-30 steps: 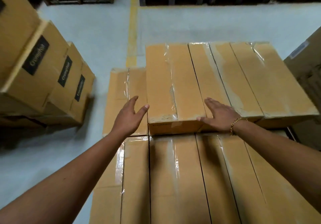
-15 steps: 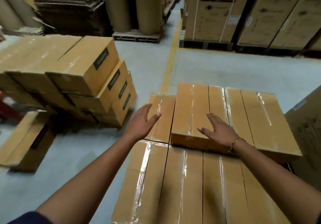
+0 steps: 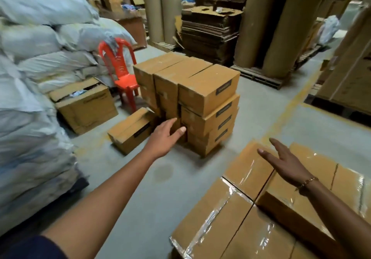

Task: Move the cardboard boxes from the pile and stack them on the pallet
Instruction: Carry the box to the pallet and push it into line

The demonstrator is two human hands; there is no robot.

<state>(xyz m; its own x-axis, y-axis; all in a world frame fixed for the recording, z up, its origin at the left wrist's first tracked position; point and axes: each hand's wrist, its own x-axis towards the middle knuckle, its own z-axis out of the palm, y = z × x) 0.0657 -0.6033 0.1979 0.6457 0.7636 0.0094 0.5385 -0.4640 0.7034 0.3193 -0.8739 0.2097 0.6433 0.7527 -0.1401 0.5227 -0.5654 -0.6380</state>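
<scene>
Left hand (image 3: 163,138): fingers straight, loosely together, thumb out, holding nothing. It reaches toward the low near corner of the pile (image 3: 186,90); contact can't be told from this angle. Right hand (image 3: 287,163): fingers spread, palm down, empty, hovering over the stacked boxes (image 3: 236,214) at near right.

Those stacked boxes are taped and packed edge to edge, with one more lying on top at far right. The pallet under them isn't visible. The pile sits mid-floor, three columns wide and several boxes high. One loose box (image 3: 130,131) lies on the floor (image 3: 160,188) just left of it.

Surroundings: red chair (image 3: 120,71) behind the pile, sacks (image 3: 40,61) at left, open carton (image 3: 86,102) beside them.

Step, by judgement: between boxes, heading to the pile for the next pick. Plenty left to move.

Next move needs a step closer, then both hands on opposite ends of one box. The top near box (image 3: 208,90) or the loose one looks easiest. Pulling from low in a column risks tipping it.
</scene>
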